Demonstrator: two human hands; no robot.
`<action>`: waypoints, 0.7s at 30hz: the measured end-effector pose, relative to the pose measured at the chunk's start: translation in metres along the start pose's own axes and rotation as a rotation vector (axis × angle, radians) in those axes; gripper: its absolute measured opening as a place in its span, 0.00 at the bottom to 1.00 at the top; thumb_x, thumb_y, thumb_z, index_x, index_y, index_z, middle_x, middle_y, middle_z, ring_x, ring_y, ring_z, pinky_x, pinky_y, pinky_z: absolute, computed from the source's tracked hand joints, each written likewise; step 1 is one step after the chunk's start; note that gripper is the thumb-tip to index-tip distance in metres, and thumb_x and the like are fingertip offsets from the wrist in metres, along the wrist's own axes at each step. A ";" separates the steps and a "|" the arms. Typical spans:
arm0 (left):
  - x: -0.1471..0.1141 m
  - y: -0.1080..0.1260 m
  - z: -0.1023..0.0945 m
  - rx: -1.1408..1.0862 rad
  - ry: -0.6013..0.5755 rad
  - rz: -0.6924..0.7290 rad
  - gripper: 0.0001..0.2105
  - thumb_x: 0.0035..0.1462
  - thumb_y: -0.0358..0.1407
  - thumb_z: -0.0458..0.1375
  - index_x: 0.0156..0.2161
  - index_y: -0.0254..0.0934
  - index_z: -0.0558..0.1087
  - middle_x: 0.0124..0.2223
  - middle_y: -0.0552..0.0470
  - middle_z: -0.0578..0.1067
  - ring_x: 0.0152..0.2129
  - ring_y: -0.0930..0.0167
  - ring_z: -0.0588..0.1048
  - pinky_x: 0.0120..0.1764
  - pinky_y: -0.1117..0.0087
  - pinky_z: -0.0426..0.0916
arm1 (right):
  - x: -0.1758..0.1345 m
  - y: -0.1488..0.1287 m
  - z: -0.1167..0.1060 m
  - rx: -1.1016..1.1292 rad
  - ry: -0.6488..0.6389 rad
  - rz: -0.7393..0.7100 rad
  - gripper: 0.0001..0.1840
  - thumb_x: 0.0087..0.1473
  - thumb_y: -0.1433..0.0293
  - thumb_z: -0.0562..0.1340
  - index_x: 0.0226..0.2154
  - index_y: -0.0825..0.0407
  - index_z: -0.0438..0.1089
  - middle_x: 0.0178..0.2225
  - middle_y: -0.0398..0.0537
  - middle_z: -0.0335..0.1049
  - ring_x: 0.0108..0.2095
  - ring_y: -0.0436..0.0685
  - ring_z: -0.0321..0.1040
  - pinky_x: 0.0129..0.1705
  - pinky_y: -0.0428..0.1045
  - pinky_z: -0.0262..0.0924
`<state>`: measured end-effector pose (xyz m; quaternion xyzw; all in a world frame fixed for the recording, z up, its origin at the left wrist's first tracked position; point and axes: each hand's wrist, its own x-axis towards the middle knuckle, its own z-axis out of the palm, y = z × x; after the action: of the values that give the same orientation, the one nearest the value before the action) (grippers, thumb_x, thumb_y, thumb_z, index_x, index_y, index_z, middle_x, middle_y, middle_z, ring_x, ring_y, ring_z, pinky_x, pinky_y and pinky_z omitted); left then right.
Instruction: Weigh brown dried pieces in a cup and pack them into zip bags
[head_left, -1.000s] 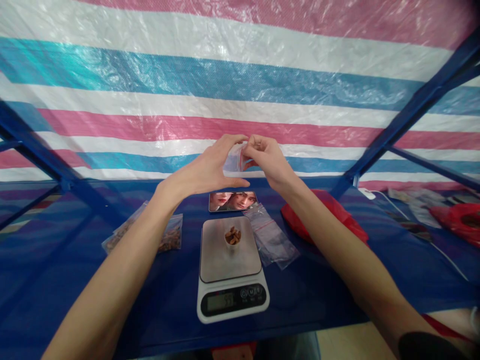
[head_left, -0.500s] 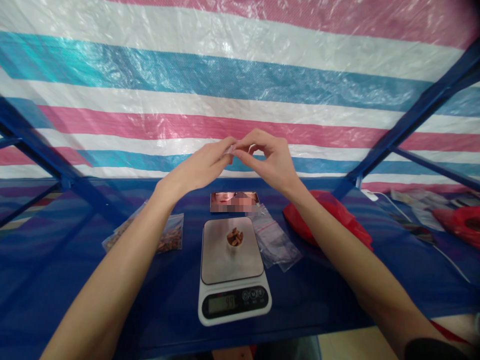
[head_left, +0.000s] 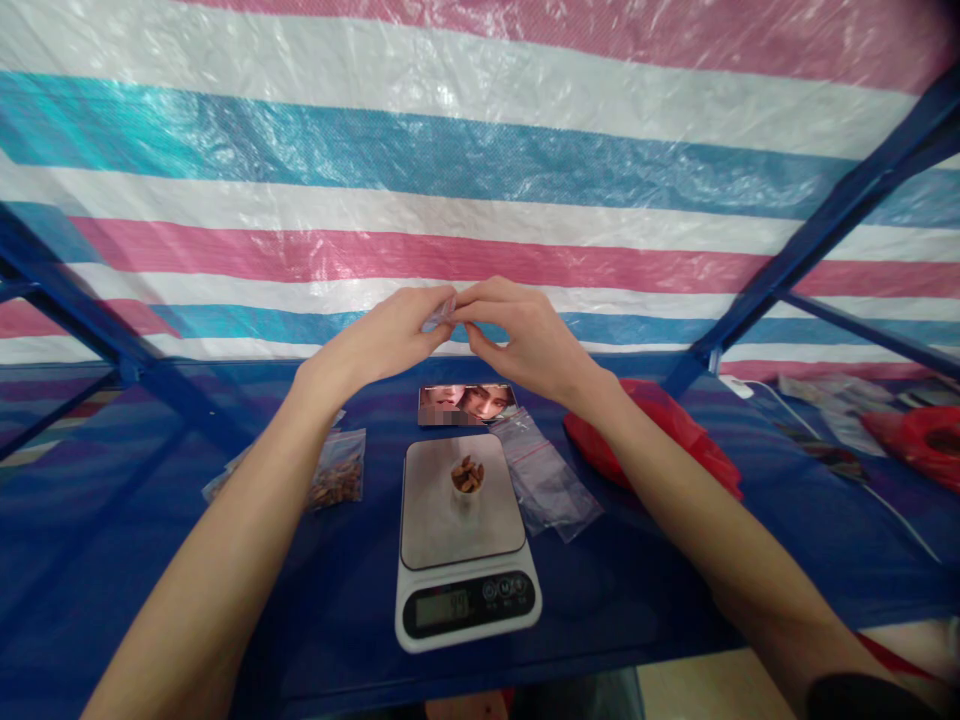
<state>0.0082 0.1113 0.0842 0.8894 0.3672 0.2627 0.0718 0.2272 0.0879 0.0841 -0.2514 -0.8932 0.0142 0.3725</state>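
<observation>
At frame centre both hands, left hand [head_left: 382, 340] and right hand [head_left: 525, 340], pinch a small clear zip bag [head_left: 442, 312] shut-fingered, while the filled cup [head_left: 466, 477] waits unemptied on the scale [head_left: 463, 540].

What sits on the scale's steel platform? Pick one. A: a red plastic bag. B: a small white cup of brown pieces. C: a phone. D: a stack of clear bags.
B: the small white cup of brown pieces stands on the scale, while both hands work above it.

You're working in bright, even daylight filtering through the striped tarp [head_left: 480, 150] (glossy glare up top); shadows stay soft, edges bow outward, corners blur slightly.
</observation>
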 end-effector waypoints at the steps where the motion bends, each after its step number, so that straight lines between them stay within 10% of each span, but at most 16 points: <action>1: 0.000 0.000 0.001 0.017 -0.004 -0.004 0.11 0.63 0.35 0.55 0.47 0.37 0.75 0.44 0.45 0.81 0.41 0.61 0.78 0.45 0.61 0.68 | 0.000 0.000 -0.001 0.010 -0.029 -0.003 0.18 0.62 0.78 0.58 0.43 0.49 0.82 0.50 0.52 0.82 0.53 0.63 0.75 0.58 0.58 0.67; 12: 0.001 0.024 0.009 0.019 -0.083 -0.018 0.12 0.54 0.27 0.55 0.44 0.40 0.70 0.39 0.49 0.79 0.36 0.63 0.77 0.37 0.64 0.65 | -0.003 -0.007 -0.004 -0.031 -0.398 0.019 0.17 0.59 0.83 0.57 0.41 0.50 0.75 0.46 0.51 0.79 0.43 0.60 0.73 0.47 0.53 0.65; 21: -0.001 0.033 0.008 0.248 -0.036 0.029 0.07 0.55 0.30 0.57 0.39 0.41 0.72 0.38 0.47 0.79 0.39 0.59 0.77 0.40 0.60 0.66 | -0.006 -0.018 -0.011 0.009 -0.377 0.002 0.17 0.58 0.83 0.58 0.39 0.50 0.78 0.44 0.51 0.80 0.43 0.60 0.75 0.47 0.54 0.67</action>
<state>0.0322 0.0875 0.0873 0.9011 0.3827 0.2004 -0.0360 0.2300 0.0675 0.0914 -0.2434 -0.9469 0.0653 0.1997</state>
